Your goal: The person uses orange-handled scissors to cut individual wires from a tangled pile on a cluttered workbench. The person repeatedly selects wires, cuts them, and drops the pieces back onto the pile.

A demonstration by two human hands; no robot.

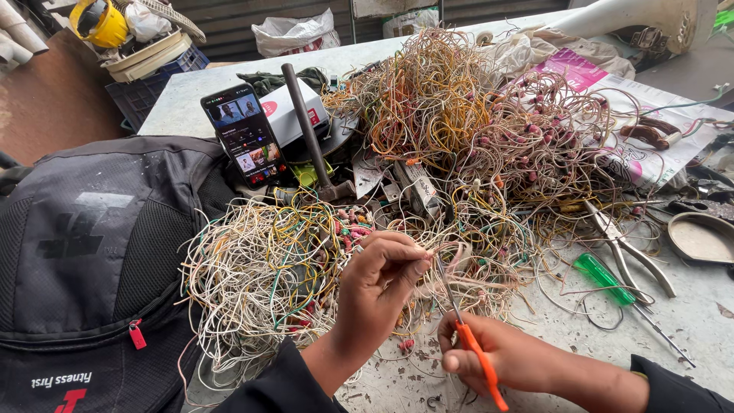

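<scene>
My left hand [376, 279] pinches a thin pale wire [437, 252] between thumb and fingers at the edge of a big tangle of thin wires [260, 275]. My right hand [497, 353] grips a pair of orange-handled scissors [468, 336], whose blades point up to the pinched wire just right of my left fingertips. A larger heap of yellow, orange and pink wires [474, 122] fills the table behind both hands.
A black backpack [92, 252] lies at the left. A phone with a lit screen [245, 134] leans by a hammer [310, 126] and a white box [294, 111]. Pliers [627, 248], a green-handled screwdriver [604, 279] and a round metal lid [699, 237] lie at the right.
</scene>
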